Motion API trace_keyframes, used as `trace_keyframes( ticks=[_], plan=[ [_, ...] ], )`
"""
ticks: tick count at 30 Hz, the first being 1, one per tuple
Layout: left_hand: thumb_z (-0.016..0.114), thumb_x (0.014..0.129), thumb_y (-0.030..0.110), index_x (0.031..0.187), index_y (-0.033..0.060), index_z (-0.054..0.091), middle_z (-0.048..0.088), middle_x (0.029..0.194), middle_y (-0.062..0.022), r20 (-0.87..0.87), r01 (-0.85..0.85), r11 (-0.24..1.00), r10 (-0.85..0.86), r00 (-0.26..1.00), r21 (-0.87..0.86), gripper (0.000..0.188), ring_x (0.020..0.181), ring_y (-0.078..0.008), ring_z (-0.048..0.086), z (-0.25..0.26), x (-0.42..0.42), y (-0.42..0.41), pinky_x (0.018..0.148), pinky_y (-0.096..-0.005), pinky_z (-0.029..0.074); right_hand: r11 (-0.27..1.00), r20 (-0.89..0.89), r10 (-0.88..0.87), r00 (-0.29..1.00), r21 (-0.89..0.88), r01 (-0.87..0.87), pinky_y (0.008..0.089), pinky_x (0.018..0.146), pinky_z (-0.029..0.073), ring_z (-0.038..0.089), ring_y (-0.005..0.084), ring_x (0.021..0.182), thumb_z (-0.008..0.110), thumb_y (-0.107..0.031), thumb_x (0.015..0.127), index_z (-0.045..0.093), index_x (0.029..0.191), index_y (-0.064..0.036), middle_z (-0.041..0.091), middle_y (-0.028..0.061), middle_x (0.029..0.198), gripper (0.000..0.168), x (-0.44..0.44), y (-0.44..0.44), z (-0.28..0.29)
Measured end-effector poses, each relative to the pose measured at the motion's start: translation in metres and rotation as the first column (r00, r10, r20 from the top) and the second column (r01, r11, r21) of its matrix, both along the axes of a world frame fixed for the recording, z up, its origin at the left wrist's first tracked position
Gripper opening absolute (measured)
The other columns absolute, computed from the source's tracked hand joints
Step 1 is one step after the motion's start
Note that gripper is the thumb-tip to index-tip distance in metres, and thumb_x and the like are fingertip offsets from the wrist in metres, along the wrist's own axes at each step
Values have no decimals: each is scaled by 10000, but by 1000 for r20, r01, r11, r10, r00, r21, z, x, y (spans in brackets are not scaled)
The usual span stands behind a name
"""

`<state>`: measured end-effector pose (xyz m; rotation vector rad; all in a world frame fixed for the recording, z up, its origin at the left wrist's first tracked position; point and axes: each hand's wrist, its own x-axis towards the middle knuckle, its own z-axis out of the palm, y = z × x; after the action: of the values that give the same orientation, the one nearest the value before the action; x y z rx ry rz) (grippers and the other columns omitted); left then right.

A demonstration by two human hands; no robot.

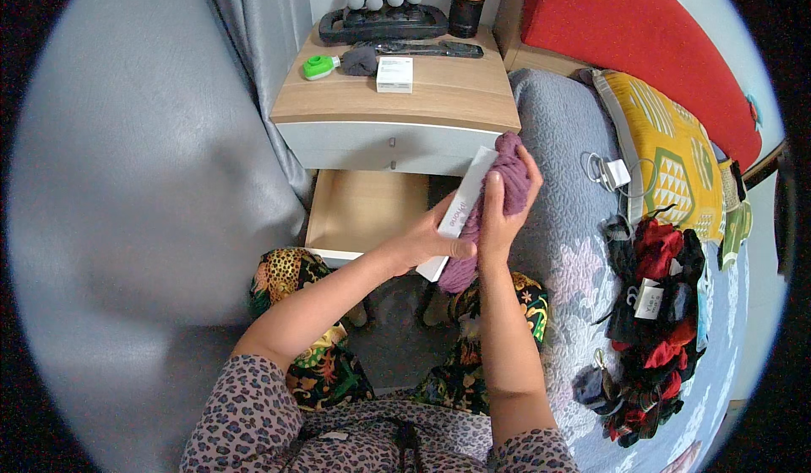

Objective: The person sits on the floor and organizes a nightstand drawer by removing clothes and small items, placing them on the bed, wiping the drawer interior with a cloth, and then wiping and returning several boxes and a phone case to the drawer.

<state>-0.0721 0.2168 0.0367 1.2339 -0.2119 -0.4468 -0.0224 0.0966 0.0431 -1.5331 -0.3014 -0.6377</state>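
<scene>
My left hand is closed around the lower part of a slim white iPhone box, its thumb lying over a bundle of purple chunky yarn or knit. That purple bundle is pressed flat along the box's right side. My right hand grips the bundle from the right, its thumb across the top. Both things are held together, tilted, in front of the nightstand. Below and to the left of them, the bottom drawer is pulled out, its pale wooden base visible.
On the nightstand are a small white box, a green-and-white bottle, a dark cloth bundle, a massage roller device and a black sport bottle. The bed at right holds a charger, yellow pillow and red-black garments.
</scene>
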Motion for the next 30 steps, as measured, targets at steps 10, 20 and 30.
trace_keyframes(
  ticks=[10, 20, 30],
  plan=[
    [725, 611, 175, 1237, 3, 400, 546, 1079, -104, -88, -21, 994, 31, 996, 112, 726, 953, -182, 544, 11, -6, 7, 853, -307, 423, 995, -133, -69, 989, -85, 58, 259, 780, 446, 569, 133, 856, 609, -148, 807, 551, 1041, -12, 615, 95, 928, 276, 13, -11, 18],
    [587, 623, 110, 1261, 4, 360, 538, 1012, -107, -200, -48, 983, 12, 980, -176, 685, 895, -202, 564, 8, 3, 26, 813, -317, 459, 993, -242, -56, 969, -115, 29, 282, 802, 437, 583, 181, 870, 580, -168, 790, 569, 1022, 3, 625, 111, 934, 289, 39, -32, 1],
    [567, 716, 135, 1221, -34, 423, 556, 1108, -170, -324, 47, 986, -96, 941, -158, 552, 980, -218, 583, 17, 5, 45, 837, -321, 475, 691, -288, 707, 646, 480, -541, 323, 932, 356, 495, 217, 1036, 678, -243, 648, 487, 1192, -34, 518, 113, 1151, 613, 18, -45, 18]
  ],
)
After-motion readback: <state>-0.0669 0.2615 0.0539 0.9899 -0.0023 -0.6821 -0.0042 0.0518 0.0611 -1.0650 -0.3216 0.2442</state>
